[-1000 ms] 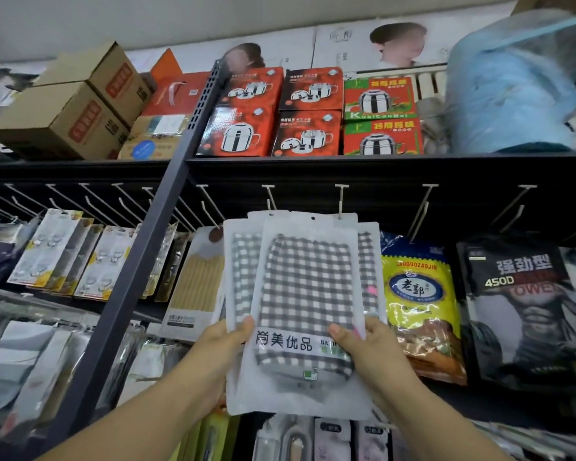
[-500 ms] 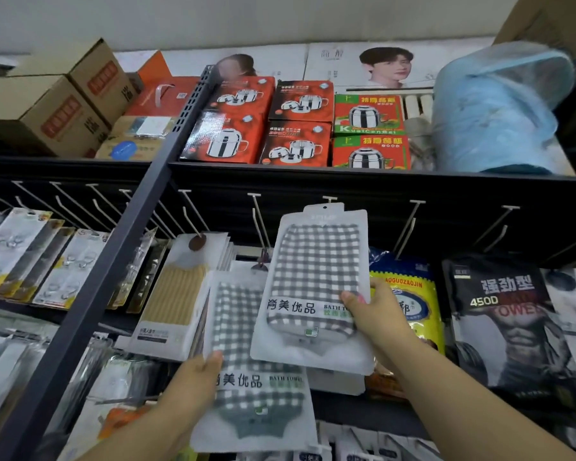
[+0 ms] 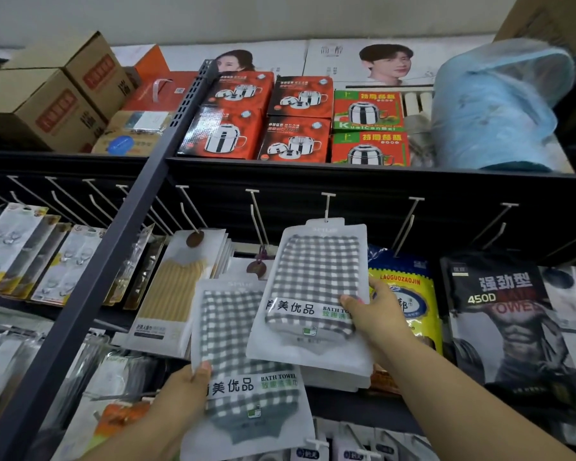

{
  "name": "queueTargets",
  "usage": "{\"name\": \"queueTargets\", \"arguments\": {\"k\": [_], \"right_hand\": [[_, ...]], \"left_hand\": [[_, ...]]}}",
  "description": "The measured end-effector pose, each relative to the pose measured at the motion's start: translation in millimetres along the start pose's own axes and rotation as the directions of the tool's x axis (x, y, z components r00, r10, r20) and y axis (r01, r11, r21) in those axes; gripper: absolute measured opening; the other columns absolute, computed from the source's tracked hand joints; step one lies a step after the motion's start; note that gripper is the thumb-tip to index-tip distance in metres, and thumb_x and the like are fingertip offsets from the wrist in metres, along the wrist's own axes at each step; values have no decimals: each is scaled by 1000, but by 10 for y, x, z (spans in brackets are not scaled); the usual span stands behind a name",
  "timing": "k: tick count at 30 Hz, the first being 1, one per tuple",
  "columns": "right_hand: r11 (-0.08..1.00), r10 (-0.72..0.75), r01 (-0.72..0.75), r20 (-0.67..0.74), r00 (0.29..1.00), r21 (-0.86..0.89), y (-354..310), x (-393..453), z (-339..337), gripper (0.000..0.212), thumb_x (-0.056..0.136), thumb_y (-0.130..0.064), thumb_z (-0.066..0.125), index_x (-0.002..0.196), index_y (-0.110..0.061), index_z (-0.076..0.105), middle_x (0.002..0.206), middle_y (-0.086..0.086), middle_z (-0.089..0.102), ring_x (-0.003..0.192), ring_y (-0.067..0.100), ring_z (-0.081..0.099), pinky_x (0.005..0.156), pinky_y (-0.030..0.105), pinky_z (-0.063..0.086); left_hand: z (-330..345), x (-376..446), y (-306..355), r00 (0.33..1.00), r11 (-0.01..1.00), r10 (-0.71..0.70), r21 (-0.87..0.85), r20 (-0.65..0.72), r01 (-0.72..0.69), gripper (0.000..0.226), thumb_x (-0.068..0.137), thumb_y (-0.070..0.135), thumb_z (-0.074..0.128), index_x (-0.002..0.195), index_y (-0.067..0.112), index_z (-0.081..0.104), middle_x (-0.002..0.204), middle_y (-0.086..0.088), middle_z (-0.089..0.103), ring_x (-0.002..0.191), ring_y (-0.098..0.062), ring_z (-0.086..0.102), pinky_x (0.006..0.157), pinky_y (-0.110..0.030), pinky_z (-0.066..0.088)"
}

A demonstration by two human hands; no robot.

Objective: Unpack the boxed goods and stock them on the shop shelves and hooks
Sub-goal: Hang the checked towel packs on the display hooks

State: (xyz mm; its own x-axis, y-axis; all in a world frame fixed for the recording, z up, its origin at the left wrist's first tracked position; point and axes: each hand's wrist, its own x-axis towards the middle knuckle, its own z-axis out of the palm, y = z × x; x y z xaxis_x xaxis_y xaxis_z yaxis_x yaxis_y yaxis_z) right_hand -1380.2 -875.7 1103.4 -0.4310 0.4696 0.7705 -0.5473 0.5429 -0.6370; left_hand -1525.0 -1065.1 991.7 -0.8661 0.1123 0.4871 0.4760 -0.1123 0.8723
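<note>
Two white packs of grey checked bath towel are in my hands. My right hand (image 3: pixel 376 319) grips the upper towel pack (image 3: pixel 316 287) at its right edge; the pack's top slot sits at a metal hook (image 3: pixel 327 204) under the black shelf. More packs of the same kind lie behind it. My left hand (image 3: pixel 185 390) holds the lower towel pack (image 3: pixel 243 354) by its left edge, below and left of the first, off any hook.
A bare hook (image 3: pixel 258 216) hangs left of the used one, others (image 3: pixel 409 221) to the right. Beige towel packs (image 3: pixel 177 291), a yellow bag (image 3: pixel 409 294) and black towel packs (image 3: pixel 502 314) flank the spot. Red pot boxes (image 3: pixel 263 118) and cartons (image 3: pixel 47 94) fill the shelf above.
The two packs, held together a second ago, have separated: my left hand brought one down and left, my right hand keeps the other up at the hook.
</note>
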Motion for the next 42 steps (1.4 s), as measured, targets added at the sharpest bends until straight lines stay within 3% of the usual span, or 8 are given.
{"name": "queueTargets", "arguments": {"k": [10, 15, 20, 23, 28, 30, 35, 42], "right_hand": [[989, 70, -72, -21, 997, -129, 94, -4, 49, 54, 93, -20, 60, 143, -22, 39, 119, 4, 62, 103, 26, 62, 91, 47, 52], [848, 59, -64, -26, 998, -526, 198, -144, 79, 90, 87, -14, 64, 153, -26, 3, 142, 9, 32, 122, 30, 40, 97, 41, 45], [742, -118, 125, 55, 992, -659, 280, -407, 273, 74, 85, -30, 66, 146, -25, 24, 141, 2, 26, 130, 24, 24, 113, 44, 27], [805, -114, 202, 188, 976, -558, 284, -486, 368, 49, 91, -39, 58, 134, -20, 43, 127, -1, 45, 118, 15, 44, 100, 32, 41], [972, 156, -55, 450, 879, -229, 260, -701, 464, 42, 87, -59, 53, 109, -25, 61, 106, -3, 68, 99, 17, 65, 92, 39, 53], [977, 189, -110, 494, 849, -185, 293, -784, 470, 30, 90, -48, 57, 103, -22, 66, 104, -4, 71, 97, 16, 67, 92, 38, 54], [984, 175, -157, 323, 930, -82, 412, -829, 343, 21, 93, -32, 58, 107, -18, 65, 101, 0, 73, 93, 17, 69, 91, 40, 54], [985, 146, -139, 64, 987, -101, 294, -600, -7, 40, 90, -36, 60, 119, -9, 56, 112, 7, 67, 104, 27, 63, 97, 46, 49]], "left_hand": [[-41, -129, -14, 996, 995, 94, 30, -7, -94, 23, 102, 31, 35, 100, 17, 54, 89, 3, 59, 89, -17, 51, 81, -27, 36], [-96, -251, 56, 998, 986, 67, -154, -12, -68, 30, 102, 32, 34, 91, 18, 58, 84, 1, 66, 78, -12, 57, 66, -28, 41], [-329, -285, 152, 982, 944, 113, -292, -151, -153, 31, 101, 33, 35, 106, 12, 56, 94, -2, 62, 82, -18, 55, 74, -32, 42], [-460, -314, 241, 976, 905, 120, -384, -179, -182, 32, 101, 31, 38, 125, 14, 50, 102, -1, 59, 93, -22, 54, 86, -34, 40], [-428, -441, 373, 985, 917, 142, -361, -102, -169, 23, 100, 32, 41, 111, 18, 56, 84, 7, 60, 72, -8, 55, 48, -18, 46], [-386, -446, 386, 987, 932, 147, -325, -66, -160, 19, 99, 33, 43, 108, 21, 54, 83, 12, 57, 73, -3, 51, 56, -11, 48], [-317, -482, 422, 984, 979, 175, -115, 26, -171, 26, 95, 39, 51, 101, 16, 62, 98, -6, 69, 93, -26, 65, 85, -44, 52], [-304, -482, 353, 947, 939, 300, 139, 114, -314, 2, 92, 13, 57, 91, 14, 55, 93, -9, 57, 77, -18, 52, 68, -26, 43]]}}
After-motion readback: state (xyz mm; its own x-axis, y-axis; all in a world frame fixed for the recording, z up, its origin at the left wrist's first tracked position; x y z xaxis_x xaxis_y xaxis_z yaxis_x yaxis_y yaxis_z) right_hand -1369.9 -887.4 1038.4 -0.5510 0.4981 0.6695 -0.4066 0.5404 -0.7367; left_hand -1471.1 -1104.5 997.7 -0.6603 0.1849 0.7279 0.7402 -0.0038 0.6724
